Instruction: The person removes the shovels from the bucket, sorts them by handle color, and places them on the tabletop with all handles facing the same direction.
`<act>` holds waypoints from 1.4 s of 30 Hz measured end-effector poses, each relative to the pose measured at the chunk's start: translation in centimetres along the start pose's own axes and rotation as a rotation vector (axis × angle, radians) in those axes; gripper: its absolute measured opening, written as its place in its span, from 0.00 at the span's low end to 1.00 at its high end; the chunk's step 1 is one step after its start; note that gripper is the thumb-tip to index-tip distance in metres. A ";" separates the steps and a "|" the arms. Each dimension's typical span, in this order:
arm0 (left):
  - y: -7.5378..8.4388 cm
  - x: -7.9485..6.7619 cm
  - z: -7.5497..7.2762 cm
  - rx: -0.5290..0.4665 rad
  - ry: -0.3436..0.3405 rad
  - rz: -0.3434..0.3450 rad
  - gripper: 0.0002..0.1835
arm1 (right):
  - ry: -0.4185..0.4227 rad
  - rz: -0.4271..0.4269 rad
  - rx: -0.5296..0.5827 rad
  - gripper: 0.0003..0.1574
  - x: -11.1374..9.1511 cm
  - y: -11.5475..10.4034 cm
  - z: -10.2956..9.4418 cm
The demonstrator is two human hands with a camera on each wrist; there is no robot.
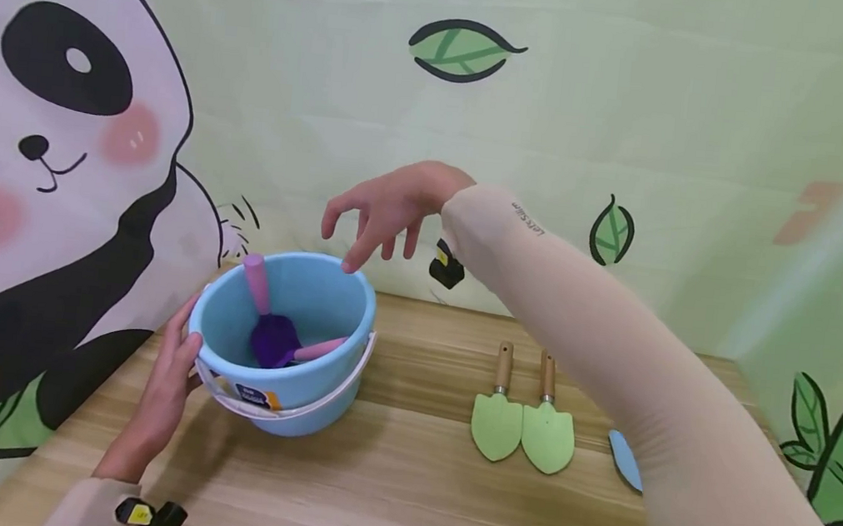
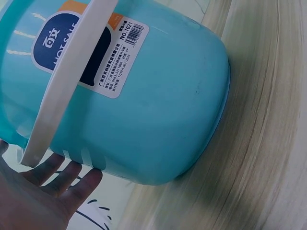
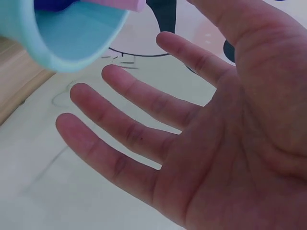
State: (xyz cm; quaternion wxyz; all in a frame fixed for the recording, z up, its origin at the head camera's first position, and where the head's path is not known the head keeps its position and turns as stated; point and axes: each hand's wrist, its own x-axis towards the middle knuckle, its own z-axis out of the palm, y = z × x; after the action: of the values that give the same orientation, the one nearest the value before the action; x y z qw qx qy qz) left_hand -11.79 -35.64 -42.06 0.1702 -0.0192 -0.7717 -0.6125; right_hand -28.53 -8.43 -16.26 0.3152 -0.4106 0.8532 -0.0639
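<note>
A light blue toy bucket (image 1: 289, 398) with a white handle (image 1: 327, 397) stands on the table at the left. Inside it, pink handles (image 1: 257, 284) and a dark purple scoop-shaped part (image 1: 275, 340) show. My left hand (image 1: 169, 379) rests against the bucket's left side, thumb by the rim; in the left wrist view its spread, nearly straight fingers (image 2: 79, 189) touch the bucket wall (image 2: 158, 110). Above the bucket's far right rim hangs my right hand (image 1: 392, 206), fingers spread and holding nothing. Its palm (image 3: 230, 143) faces the camera in the right wrist view.
Two green trowels (image 1: 496, 427) with wooden handles lie side by side right of the bucket. Part of a blue object (image 1: 626, 460) shows beyond them, partly covered by my right sleeve (image 1: 583, 310). A cloth backdrop with a panda (image 1: 65, 123) and leaves hangs behind the table (image 1: 409, 496).
</note>
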 end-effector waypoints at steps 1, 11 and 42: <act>0.0 0.0 0.0 -0.005 0.000 -0.001 0.31 | -0.002 0.002 0.003 0.40 0.3 -0.3 0.0; -0.3 0.1 -0.2 -0.002 0.005 -0.008 0.31 | -0.021 -0.028 0.001 0.37 3.5 -2.8 0.5; -0.2 0.3 -0.3 -0.005 -0.004 -0.004 0.31 | -0.178 0.124 -0.088 0.33 11.1 -5.3 5.0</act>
State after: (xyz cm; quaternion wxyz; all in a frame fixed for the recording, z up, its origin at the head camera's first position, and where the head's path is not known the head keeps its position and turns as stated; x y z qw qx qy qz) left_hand -12.01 -36.00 -42.09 0.1677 -0.0194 -0.7706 -0.6145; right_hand -27.23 -19.38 -23.62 0.3746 -0.3747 0.8476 0.0300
